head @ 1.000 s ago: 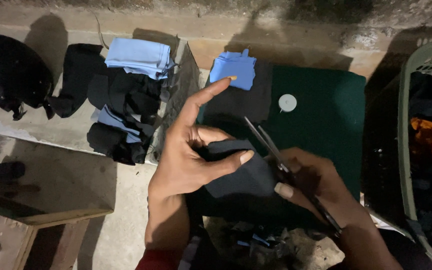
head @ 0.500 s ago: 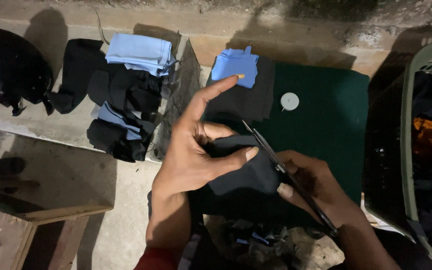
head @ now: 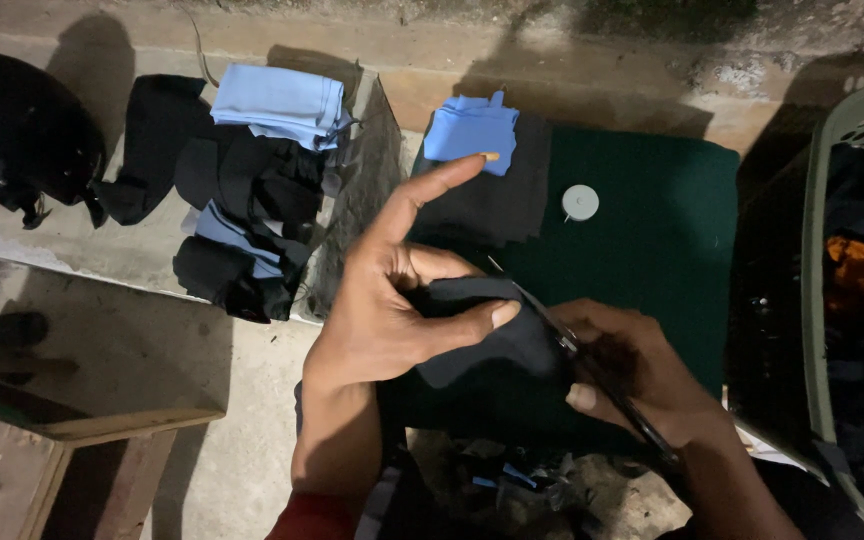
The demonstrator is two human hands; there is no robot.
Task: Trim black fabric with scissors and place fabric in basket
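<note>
Head view, steeply down, close.

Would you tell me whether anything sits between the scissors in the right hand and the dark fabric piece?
Nothing visible does: the scissors in the right hand already meet the dark fabric piece, which the left hand pinches.

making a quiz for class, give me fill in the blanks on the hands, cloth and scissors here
The left hand pinches a small piece of ____ fabric.
The right hand works a pair of ____ at that fabric.
A small round white disc lies on the dark ____ cloth mat.
The folded light blue cloth lies at the mat's far ____ corner.

Missing words: black; scissors; green; left
</note>
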